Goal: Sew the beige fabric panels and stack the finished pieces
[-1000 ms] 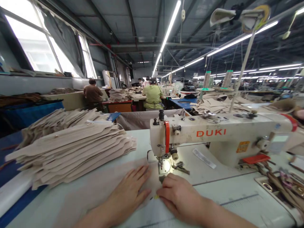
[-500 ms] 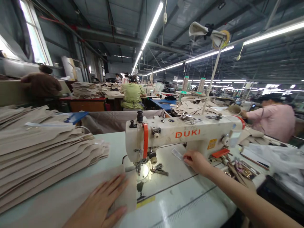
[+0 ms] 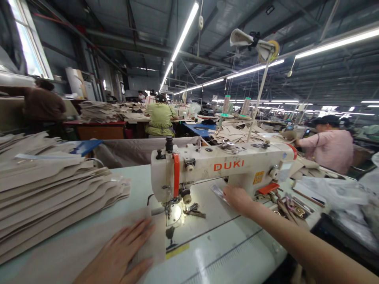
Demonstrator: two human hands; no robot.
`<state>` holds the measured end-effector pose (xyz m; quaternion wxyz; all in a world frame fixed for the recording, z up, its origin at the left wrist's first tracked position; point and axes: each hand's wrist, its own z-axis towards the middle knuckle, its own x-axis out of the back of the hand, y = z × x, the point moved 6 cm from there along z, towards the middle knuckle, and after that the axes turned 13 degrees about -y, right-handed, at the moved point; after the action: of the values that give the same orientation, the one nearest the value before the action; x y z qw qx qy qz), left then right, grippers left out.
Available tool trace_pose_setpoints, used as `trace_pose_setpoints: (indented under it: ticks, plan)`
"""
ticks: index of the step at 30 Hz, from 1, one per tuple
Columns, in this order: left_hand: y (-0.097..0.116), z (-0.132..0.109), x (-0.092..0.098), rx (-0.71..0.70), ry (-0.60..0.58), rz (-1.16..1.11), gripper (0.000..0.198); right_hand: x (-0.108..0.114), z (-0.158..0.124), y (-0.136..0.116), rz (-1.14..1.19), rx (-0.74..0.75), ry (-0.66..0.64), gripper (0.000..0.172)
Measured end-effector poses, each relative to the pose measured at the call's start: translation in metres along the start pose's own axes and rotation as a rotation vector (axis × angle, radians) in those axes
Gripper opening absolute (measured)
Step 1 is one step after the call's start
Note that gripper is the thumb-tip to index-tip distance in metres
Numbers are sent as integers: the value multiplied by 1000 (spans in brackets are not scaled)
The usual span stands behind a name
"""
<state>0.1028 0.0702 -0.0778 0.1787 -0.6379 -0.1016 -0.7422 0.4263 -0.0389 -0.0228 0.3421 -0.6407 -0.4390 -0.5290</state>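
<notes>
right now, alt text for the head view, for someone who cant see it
A person's left hand lies flat on a beige fabric piece by the needle of a white DUKI sewing machine, while the right hand touches a clear strip on its bed. A stack of cut fabric sits to the left; other people work behind.

One sewing machine [image 3: 222, 167] is in view. Two bare hands show in front of it: the left hand [image 3: 124, 256] before its needle end, the right hand [image 3: 237, 197] near its pillar. One loose beige piece [image 3: 89, 244] lies in front of the machine, one clear strip [image 3: 218, 192] on its bed, and one tall stack of beige pieces [image 3: 53, 189] to its left. Two thread cones [image 3: 226, 105] stand behind it. Three other people are beyond the machine: a person in brown [image 3: 44, 104], a person in green [image 3: 160, 116] and a person in pink [image 3: 330, 146]; farther figures are too small to count
</notes>
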Motion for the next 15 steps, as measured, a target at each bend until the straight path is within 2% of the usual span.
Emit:
trace_pose_setpoints:
  ticks: [5,8,11,15]
  plan:
    - [-3,-3,5,-42,108,-11,57,15,-10,8,120,-10,72,20]
    - [3,-8,19,-40,230,-7,57,25,-26,0,214,86,65,16]
    - [21,-10,39,-61,309,3,56,25,-48,-26,319,254,-24,16]
    - [55,-6,63,-174,399,80,45,16,-75,-93,494,575,-125,14]
